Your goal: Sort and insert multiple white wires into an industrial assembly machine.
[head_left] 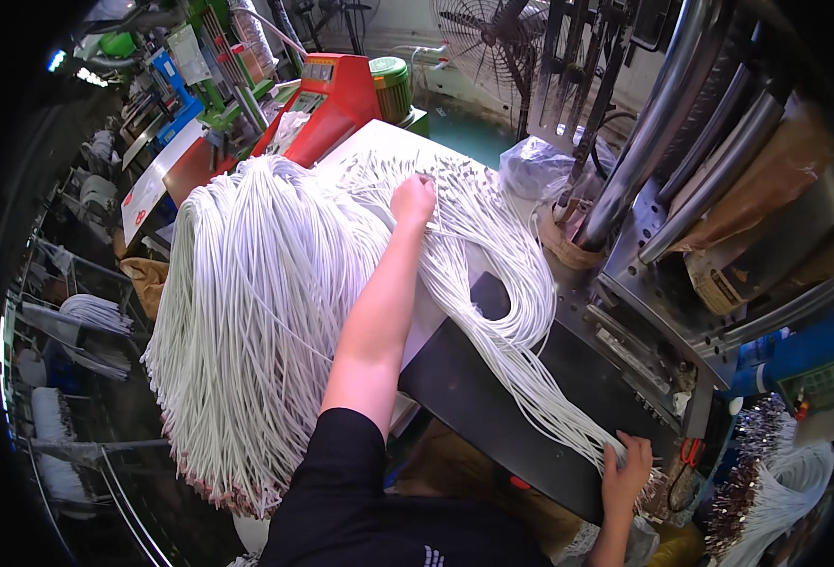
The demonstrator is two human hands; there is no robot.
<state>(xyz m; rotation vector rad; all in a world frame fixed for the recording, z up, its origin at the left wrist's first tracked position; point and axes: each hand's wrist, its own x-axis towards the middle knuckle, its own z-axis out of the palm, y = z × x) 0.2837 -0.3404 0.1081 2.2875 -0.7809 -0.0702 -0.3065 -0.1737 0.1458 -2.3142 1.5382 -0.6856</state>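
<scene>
My left arm reaches across to the far end of the white table, where my left hand (413, 200) is closed at the tips of thin white cables (478, 198), apparently pinching a cable; its fingertips are partly hidden. From there a looped bundle of white cables (530, 307) curves toward me over a black board (464, 378). At the bundle's near right end, my right hand (627, 470) lies with thumb and fingers apart, touching the cable ends. Left of my left arm, a large heap of white cables (247, 312) hangs over the table's side, with reddish-brown ends at the bottom.
A red machine (336, 99) with a green motor (390, 85) stands behind the table. Metal columns of a press (644, 132) rise at the right. More bundled cables (790, 491) lie at the lower right. A fan (497, 42) stands at the back; racks with cables (91, 317) line the left.
</scene>
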